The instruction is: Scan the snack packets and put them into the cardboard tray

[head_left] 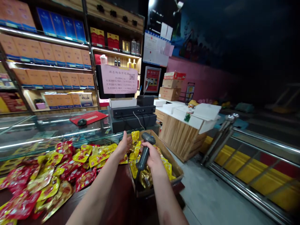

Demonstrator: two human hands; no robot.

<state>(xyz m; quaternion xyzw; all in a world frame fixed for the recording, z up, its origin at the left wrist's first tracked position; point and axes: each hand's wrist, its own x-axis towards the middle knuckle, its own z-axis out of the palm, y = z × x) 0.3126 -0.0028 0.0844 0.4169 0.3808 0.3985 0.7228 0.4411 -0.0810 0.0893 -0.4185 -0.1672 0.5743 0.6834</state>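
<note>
My right hand (152, 153) is wrapped round the handle of a dark grey barcode scanner (144, 155), whose cable hangs down toward me. The scanner is over an open cardboard box (179, 175) holding yellow and gold snack packets (167, 165). At the box's left edge is my left hand (123, 146), thumb up and apart from the fingers; I see nothing held in it. Its fingertips are partly blurred near the yellow packets. Left of the box, a pile of red and yellow snack packets (82, 154) lies spread over the dark red surface (114, 190).
Behind the pile runs a glass counter (56, 137) with a red mat (90, 118) and a mouse (82, 122). A monitor carrying a pink notice (119, 79) stands beyond. A wooden-sided counter (180, 134) and metal railing (255, 168) are at right.
</note>
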